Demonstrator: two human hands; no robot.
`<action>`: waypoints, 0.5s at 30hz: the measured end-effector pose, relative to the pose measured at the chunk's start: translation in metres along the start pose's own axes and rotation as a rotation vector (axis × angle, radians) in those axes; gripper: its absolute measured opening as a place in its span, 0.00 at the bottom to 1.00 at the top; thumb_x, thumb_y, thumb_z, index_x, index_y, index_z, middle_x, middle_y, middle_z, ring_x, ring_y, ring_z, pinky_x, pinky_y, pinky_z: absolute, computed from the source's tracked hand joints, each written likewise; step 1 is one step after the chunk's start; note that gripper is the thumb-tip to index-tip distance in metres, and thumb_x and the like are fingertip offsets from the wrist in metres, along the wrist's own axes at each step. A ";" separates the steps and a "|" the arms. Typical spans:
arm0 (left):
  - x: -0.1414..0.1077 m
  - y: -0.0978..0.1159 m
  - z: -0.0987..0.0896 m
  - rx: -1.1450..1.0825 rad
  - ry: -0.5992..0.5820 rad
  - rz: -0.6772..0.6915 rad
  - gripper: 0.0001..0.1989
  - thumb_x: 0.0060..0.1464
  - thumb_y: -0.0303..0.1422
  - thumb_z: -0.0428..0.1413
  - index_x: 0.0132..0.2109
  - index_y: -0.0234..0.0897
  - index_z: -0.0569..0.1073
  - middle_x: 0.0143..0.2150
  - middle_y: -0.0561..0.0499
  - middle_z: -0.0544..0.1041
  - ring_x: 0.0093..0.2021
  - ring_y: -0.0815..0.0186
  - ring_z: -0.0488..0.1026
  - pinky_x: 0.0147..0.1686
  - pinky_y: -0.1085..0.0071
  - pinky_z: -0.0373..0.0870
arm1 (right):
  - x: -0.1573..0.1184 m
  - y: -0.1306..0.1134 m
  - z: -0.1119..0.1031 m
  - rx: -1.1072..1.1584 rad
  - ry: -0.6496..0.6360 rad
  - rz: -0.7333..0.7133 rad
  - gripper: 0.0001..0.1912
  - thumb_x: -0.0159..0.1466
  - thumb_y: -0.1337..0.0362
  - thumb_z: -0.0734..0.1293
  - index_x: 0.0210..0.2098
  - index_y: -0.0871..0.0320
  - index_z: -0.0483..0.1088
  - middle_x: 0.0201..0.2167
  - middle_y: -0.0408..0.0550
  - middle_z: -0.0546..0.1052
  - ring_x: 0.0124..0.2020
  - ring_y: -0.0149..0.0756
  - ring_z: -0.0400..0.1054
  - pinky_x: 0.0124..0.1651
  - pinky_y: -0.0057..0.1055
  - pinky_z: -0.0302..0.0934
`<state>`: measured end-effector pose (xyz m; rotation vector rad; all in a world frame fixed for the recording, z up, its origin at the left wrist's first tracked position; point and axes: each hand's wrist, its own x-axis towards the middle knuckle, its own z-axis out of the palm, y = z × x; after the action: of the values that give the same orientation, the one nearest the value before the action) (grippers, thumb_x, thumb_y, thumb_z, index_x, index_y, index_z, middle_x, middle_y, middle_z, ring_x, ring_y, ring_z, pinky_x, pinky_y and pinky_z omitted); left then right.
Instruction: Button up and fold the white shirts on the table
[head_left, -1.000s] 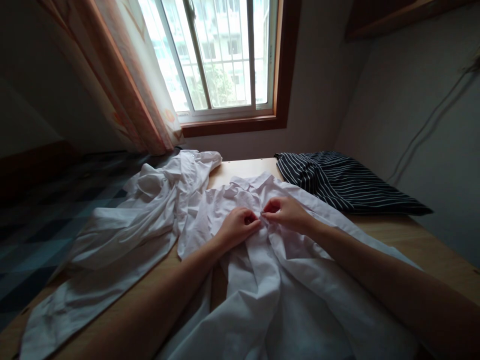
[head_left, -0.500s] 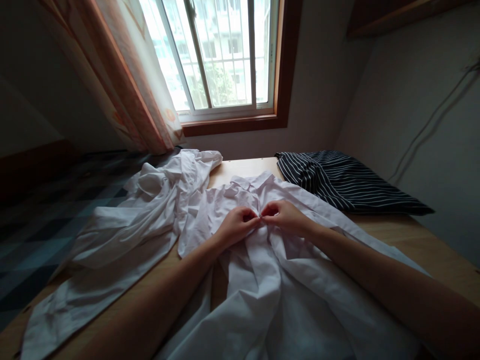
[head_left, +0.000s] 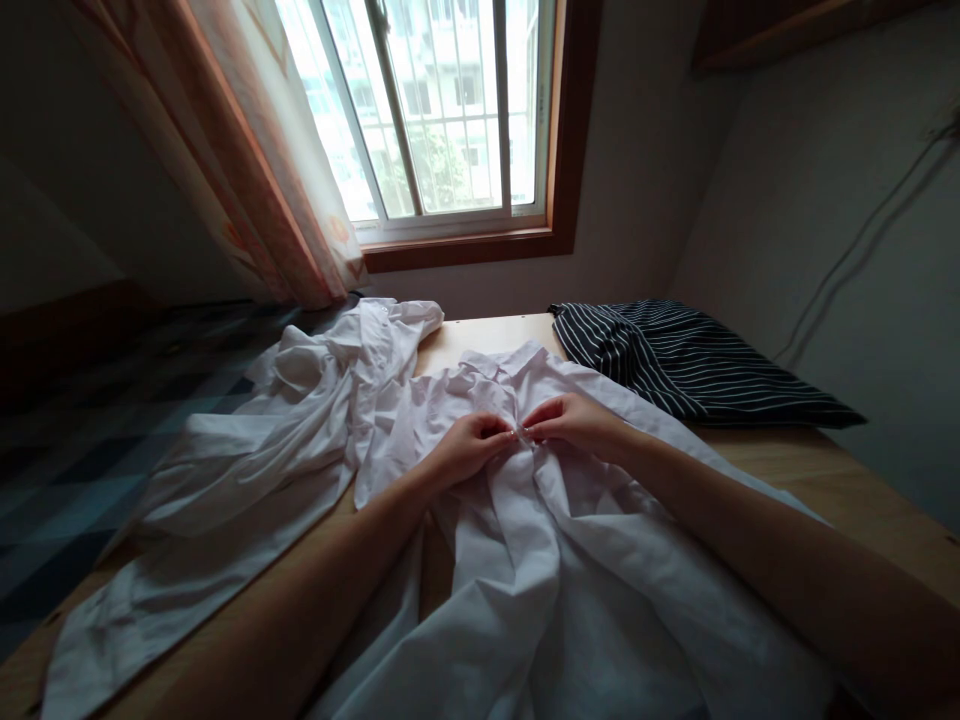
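Head view: the fingers of the left hand (head_left: pixel 471 444) and right hand (head_left: pixel 576 424) pinch the front of the white shirt (head_left: pixel 506 560) just beside each other, below its collar (head_left: pixel 514 363). Small, close pinches with the cloth slack between should serve best, the shirt lying on the worktop (head_left: pixel 825 475) near the dark striped garment (head_left: pixel 675 360).

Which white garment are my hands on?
The collared white shirt in the middle, pinched at its front by your left hand and right hand; the crumpled white garment lies left, untouched.
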<state>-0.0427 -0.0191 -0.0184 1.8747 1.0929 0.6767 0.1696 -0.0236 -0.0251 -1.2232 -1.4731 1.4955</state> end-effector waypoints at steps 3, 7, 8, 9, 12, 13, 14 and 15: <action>0.000 -0.001 -0.001 -0.011 -0.002 0.017 0.18 0.49 0.46 0.60 0.34 0.33 0.79 0.29 0.50 0.79 0.30 0.66 0.71 0.30 0.72 0.66 | 0.001 0.002 -0.001 0.017 -0.018 0.001 0.11 0.49 0.65 0.76 0.33 0.59 0.83 0.28 0.48 0.81 0.27 0.31 0.69 0.29 0.25 0.60; 0.000 -0.001 -0.001 -0.032 -0.013 0.021 0.17 0.49 0.45 0.61 0.34 0.33 0.79 0.30 0.50 0.79 0.31 0.65 0.72 0.32 0.72 0.66 | 0.001 0.002 -0.002 0.021 -0.034 0.010 0.12 0.50 0.65 0.76 0.35 0.60 0.83 0.28 0.48 0.81 0.27 0.30 0.69 0.28 0.24 0.59; 0.000 -0.001 -0.001 -0.040 -0.012 0.018 0.17 0.49 0.45 0.61 0.34 0.33 0.79 0.30 0.50 0.79 0.31 0.65 0.72 0.32 0.72 0.66 | 0.001 0.002 -0.003 0.016 -0.036 0.016 0.12 0.50 0.64 0.76 0.35 0.60 0.83 0.27 0.48 0.81 0.26 0.30 0.68 0.27 0.24 0.58; 0.000 -0.001 -0.001 -0.047 -0.010 0.016 0.17 0.49 0.45 0.61 0.34 0.33 0.79 0.31 0.49 0.79 0.31 0.65 0.72 0.32 0.71 0.66 | 0.001 0.002 -0.003 0.009 -0.041 0.019 0.12 0.50 0.64 0.76 0.35 0.60 0.83 0.27 0.48 0.81 0.26 0.30 0.68 0.27 0.24 0.58; -0.001 0.000 0.000 -0.059 -0.007 0.011 0.17 0.49 0.45 0.61 0.35 0.32 0.80 0.31 0.49 0.80 0.32 0.65 0.72 0.33 0.71 0.67 | 0.000 -0.001 -0.007 -0.017 -0.080 0.016 0.13 0.51 0.63 0.76 0.36 0.59 0.83 0.28 0.48 0.81 0.27 0.29 0.68 0.27 0.24 0.58; -0.001 0.000 0.000 -0.060 -0.007 0.010 0.17 0.50 0.45 0.61 0.35 0.32 0.80 0.31 0.49 0.80 0.32 0.65 0.72 0.33 0.71 0.67 | 0.000 -0.002 -0.008 -0.022 -0.101 0.015 0.13 0.51 0.63 0.76 0.37 0.59 0.83 0.28 0.48 0.81 0.27 0.29 0.68 0.28 0.24 0.58; -0.001 0.000 0.000 -0.063 -0.007 0.008 0.17 0.50 0.45 0.61 0.35 0.32 0.80 0.31 0.49 0.79 0.32 0.65 0.72 0.33 0.71 0.66 | 0.000 -0.003 -0.009 -0.024 -0.122 0.012 0.14 0.51 0.63 0.76 0.37 0.60 0.83 0.29 0.48 0.81 0.28 0.29 0.68 0.29 0.24 0.59; -0.001 0.000 0.001 -0.070 -0.008 0.006 0.17 0.50 0.45 0.61 0.35 0.32 0.79 0.31 0.49 0.79 0.32 0.66 0.71 0.33 0.71 0.66 | 0.000 -0.004 -0.010 -0.025 -0.138 0.007 0.14 0.51 0.63 0.76 0.38 0.60 0.83 0.29 0.48 0.81 0.28 0.29 0.69 0.29 0.24 0.59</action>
<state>-0.0426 -0.0204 -0.0185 1.8202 1.0467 0.7016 0.1787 -0.0198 -0.0205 -1.1597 -1.5829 1.5983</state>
